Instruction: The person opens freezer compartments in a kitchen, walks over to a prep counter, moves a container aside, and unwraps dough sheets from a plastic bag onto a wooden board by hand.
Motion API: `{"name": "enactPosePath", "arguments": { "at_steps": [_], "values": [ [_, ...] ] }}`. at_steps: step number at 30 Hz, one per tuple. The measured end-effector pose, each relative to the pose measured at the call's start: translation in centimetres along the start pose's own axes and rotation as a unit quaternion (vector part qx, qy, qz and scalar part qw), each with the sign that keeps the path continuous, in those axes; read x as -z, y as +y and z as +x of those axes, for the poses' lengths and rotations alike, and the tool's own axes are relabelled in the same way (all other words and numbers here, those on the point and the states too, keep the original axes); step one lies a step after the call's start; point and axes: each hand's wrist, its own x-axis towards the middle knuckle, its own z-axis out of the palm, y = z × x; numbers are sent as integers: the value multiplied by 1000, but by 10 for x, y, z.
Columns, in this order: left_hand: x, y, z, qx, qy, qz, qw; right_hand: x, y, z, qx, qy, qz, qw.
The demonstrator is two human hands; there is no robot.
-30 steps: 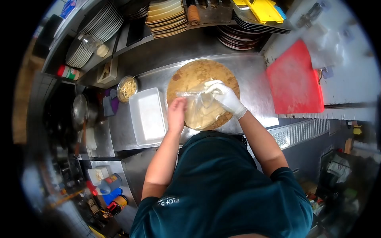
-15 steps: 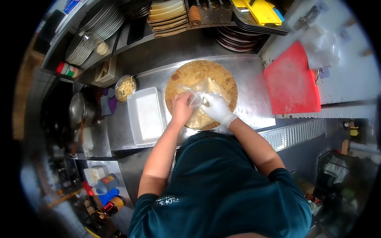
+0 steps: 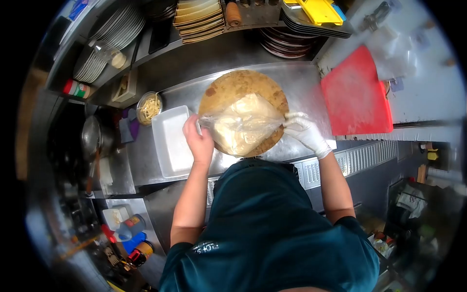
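Observation:
A clear plastic bag point(image 3: 245, 125) with pale, flat contents lies on a round wooden board point(image 3: 236, 82). Its open end is stretched wide between my two hands. My bare left hand point(image 3: 198, 141) pinches the bag's left corner, beside the white tray. On the right, my right hand point(image 3: 305, 132), in a white glove, grips the opposite corner at the board's right edge. What exactly the bag's contents are cannot be made out.
The white rectangular tray point(image 3: 173, 141) stands left of the board, near a bowl of pale strips point(image 3: 149, 108). A red cutting board point(image 3: 357, 97) leans at the right. Stacked plates point(image 3: 198, 19) line the shelf above.
My hands were close together at the bag's gathered top. They have moved apart, left and right, and the bag is now spread wide between them.

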Motion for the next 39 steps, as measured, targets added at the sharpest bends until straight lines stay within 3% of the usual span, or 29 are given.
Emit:
{"name": "enactPosePath", "arguments": {
  "at_steps": [2, 3, 6, 9, 12, 15, 18, 19, 21, 22, 23, 25, 26, 27, 30, 32, 35, 37, 39],
  "values": [
    [5, 32, 4, -142, -51, -4, 988, -16, -24, 6, 117, 90, -128, 981],
    [-1, 34, 6, -184, -99, -10, 978, -24, -35, 12, 119, 83, -123, 982],
    [-9, 46, 8, -210, -254, 24, 944, -45, -71, 32, 175, -16, -185, 967],
    [-14, 37, 2, -236, -293, 103, 921, -71, -63, 38, 241, -49, -274, 930],
    [-3, 26, -6, -224, -305, 126, 917, -74, -46, 32, 154, -194, -317, 916],
    [16, 18, -15, -208, -300, 121, 923, -57, -53, 15, 159, -112, -262, 945],
    [40, 20, -22, -186, -299, 124, 928, -38, -23, -10, 89, -88, -132, 983],
    [47, 25, -22, -179, -297, 127, 929, -29, -24, -17, -13, -83, -20, 996],
    [63, 39, -18, -3, -367, 133, 921, -12, -33, -27, -215, -64, 203, 953],
    [67, 42, -17, 85, -397, 134, 904, -8, -42, -25, -197, -40, 241, 949],
    [66, 35, -17, 101, -399, 116, 904, -5, -52, -24, -179, -15, 279, 943],
    [58, 54, -17, -89, -159, 73, 981, 2, -76, -17, -147, -7, 328, 933],
    [55, 68, -14, -181, -31, 48, 982, 0, -87, -10, -123, 1, 323, 938],
    [58, 88, -1, -294, -15, 48, 955, -4, -97, -1, -99, 9, 317, 943],
    [38, 135, 4, -265, -146, -89, 949, -10, -107, 17, -82, -16, 322, 943],
    [8, 132, 12, -142, -399, -52, 904, -11, -114, 26, -78, -33, 325, 942],
    [-60, 73, 9, -132, -480, 140, 856, -9, -126, 29, -59, -42, 318, 945],
    [-49, 98, 20, -80, -488, 204, 845, -3, -125, 26, -46, -59, 307, 949],
    [-52, 103, 24, -30, -549, 233, 802, -3, -114, 22, -14, 40, 313, 949]
  ]
}}
